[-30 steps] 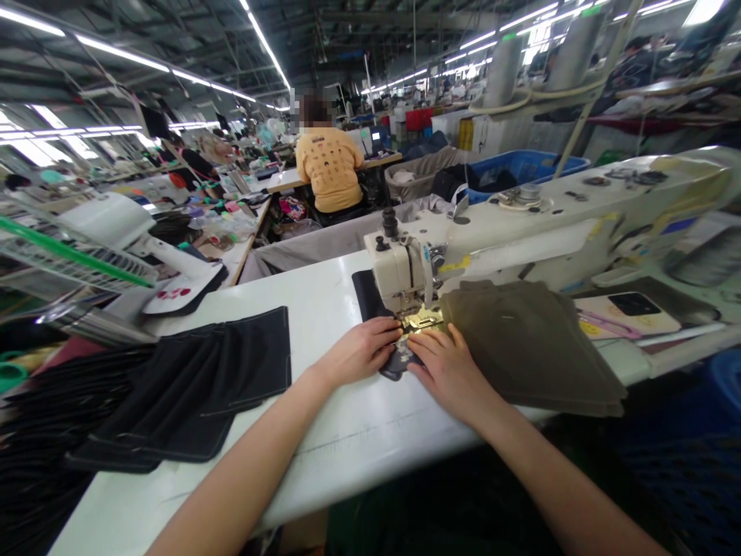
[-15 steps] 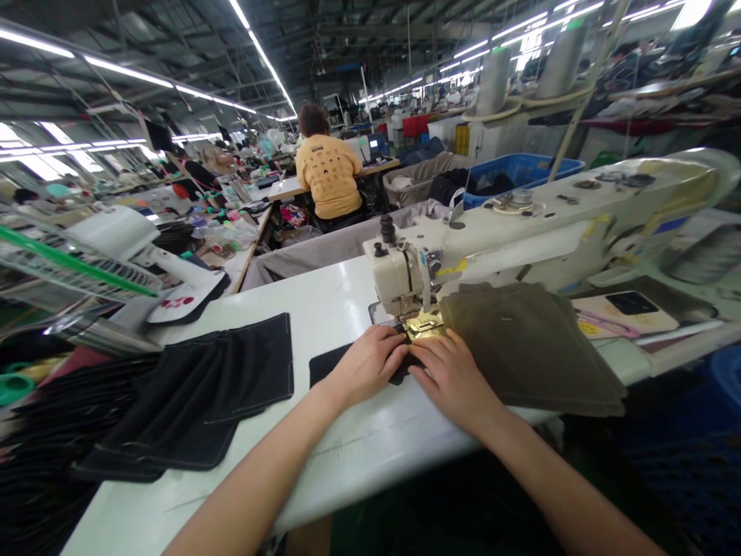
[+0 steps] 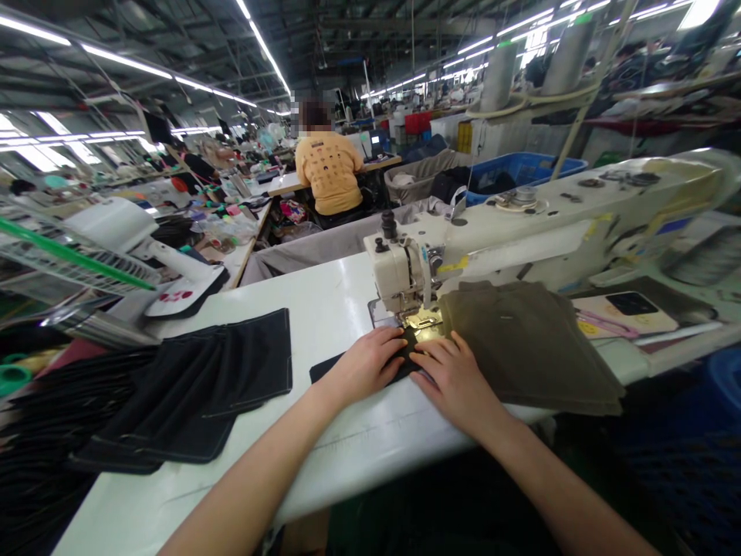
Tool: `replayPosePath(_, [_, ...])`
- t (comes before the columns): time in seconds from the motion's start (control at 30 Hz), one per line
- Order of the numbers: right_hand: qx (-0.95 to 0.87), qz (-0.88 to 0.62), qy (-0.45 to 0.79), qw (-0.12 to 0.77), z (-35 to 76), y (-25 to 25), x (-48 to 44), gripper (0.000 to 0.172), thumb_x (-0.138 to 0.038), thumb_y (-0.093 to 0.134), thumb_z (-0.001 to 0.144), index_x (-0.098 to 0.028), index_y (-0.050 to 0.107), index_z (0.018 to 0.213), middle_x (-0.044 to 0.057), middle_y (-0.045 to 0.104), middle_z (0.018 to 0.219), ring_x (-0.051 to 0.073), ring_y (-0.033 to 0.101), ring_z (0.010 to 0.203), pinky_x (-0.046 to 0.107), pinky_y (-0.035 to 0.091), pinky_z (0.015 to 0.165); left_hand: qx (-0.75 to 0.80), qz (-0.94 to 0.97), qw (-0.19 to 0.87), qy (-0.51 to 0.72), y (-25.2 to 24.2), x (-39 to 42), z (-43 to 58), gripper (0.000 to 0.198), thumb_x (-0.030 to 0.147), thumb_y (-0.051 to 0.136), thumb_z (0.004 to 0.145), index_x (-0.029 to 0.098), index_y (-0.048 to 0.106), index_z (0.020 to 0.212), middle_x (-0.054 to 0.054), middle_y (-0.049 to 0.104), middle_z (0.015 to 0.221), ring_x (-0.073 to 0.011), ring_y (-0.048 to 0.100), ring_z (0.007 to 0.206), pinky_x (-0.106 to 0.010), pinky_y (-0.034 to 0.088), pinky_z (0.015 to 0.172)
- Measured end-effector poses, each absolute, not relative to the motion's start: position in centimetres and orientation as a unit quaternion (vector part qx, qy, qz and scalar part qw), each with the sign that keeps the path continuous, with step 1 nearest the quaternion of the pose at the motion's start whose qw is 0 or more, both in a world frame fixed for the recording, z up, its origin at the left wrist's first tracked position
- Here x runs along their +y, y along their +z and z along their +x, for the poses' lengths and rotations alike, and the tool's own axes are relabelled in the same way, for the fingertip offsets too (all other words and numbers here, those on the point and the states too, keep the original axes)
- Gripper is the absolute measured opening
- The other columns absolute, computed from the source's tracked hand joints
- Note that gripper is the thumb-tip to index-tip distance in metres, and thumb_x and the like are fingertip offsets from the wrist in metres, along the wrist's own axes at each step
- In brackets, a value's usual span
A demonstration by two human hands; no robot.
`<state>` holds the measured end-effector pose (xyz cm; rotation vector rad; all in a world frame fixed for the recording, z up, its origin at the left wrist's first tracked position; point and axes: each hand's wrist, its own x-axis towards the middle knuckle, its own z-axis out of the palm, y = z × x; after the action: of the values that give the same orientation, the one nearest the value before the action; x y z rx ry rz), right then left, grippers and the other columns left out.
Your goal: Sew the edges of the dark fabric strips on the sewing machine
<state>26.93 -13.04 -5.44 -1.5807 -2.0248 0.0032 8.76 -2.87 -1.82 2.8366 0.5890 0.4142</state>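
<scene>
A piece of black fabric (image 3: 325, 367) lies flat on the white table at the needle end of the sewing machine (image 3: 390, 270). My left hand (image 3: 367, 359) rests on it from the left, fingers stretched out flat toward the presser foot. On its right edge, just beside the brass-coloured plate (image 3: 427, 328), lies my right hand (image 3: 448, 374) with fingers spread. The two hands are a small gap apart, and most of the black piece is covered by the left one. Close by the right hand is a stack of olive-brown fabric pieces (image 3: 521, 347).
Black stitched panels (image 3: 248, 363) overlap at the left beside a dark heap. A white fan-like device (image 3: 174, 270) stands behind them. Scissors (image 3: 607, 323) and a phone (image 3: 632, 303) lie at the right. A person in a yellow shirt (image 3: 329, 174) sits ahead near a blue basket (image 3: 521, 166).
Both hands have shifted slightly; the fingertips sit a little farther from the presser foot. More black fabric shows between them. The surrounding piles look the same.
</scene>
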Motion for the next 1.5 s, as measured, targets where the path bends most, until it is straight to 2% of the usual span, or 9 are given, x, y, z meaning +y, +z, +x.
replayPosePath(0.2, [-0.757,-0.585,0.013,0.291,27.2,-5.7,-13.0,0.024,-0.028,0.058,0.097,-0.016,0.066,0.116,0.009,0.068,0.120,0.025,0.058,0.114,0.057,0.025,0.115,0.195,0.966,0.096,0.139,-1.8,-2.5,8.7,0.024,0.018,0.053,0.094,0.016,0.065,0.115,-0.013,0.063,0.127,-0.0243,0.060,0.118,-0.042,0.053,0.102])
replayPosePath(0.4, [-0.770,-0.569,0.010,0.287,27.8,-5.8,-13.4,0.026,-0.029,0.054,0.099,-0.019,0.065,0.119,0.009,0.068,0.122,0.025,0.058,0.116,0.055,0.027,0.114,0.176,0.975,0.063,0.120,-1.4,-3.8,8.8,0.026,0.016,0.050,0.095,0.014,0.065,0.116,-0.014,0.065,0.125,-0.0246,0.061,0.118,-0.043,0.052,0.104])
replayPosePath(0.6, [-0.778,-0.556,0.006,0.293,28.2,-5.9,-13.8,0.023,-0.028,0.053,0.099,-0.020,0.067,0.116,0.007,0.071,0.117,0.023,0.059,0.113,0.054,0.025,0.115,0.136,0.982,0.065,0.114,-1.6,-5.8,8.2,0.033,0.020,0.047,0.099,0.014,0.060,0.128,-0.014,0.063,0.130,-0.0252,0.057,0.126,-0.044,0.048,0.110])
replayPosePath(0.97, [-0.774,-0.583,-0.017,0.246,27.9,-4.9,-10.5,0.022,-0.029,0.057,0.097,-0.020,0.068,0.114,0.010,0.068,0.118,0.027,0.056,0.113,0.055,0.030,0.112,0.152,0.975,0.063,0.151,-2.0,-1.9,8.5,0.029,0.021,0.047,0.098,0.014,0.068,0.117,-0.014,0.065,0.124,-0.0246,0.061,0.119,-0.043,0.053,0.104])
replayPosePath(1.5, [-0.762,-0.594,-0.012,0.260,27.7,-5.1,-11.3,0.023,-0.029,0.058,0.096,-0.021,0.066,0.117,0.010,0.067,0.121,0.027,0.057,0.115,0.057,0.031,0.111,0.192,0.970,0.044,0.146,-2.1,0.4,8.8,0.031,0.022,0.047,0.098,0.013,0.066,0.121,-0.015,0.064,0.123,-0.0245,0.061,0.116,-0.042,0.053,0.103])
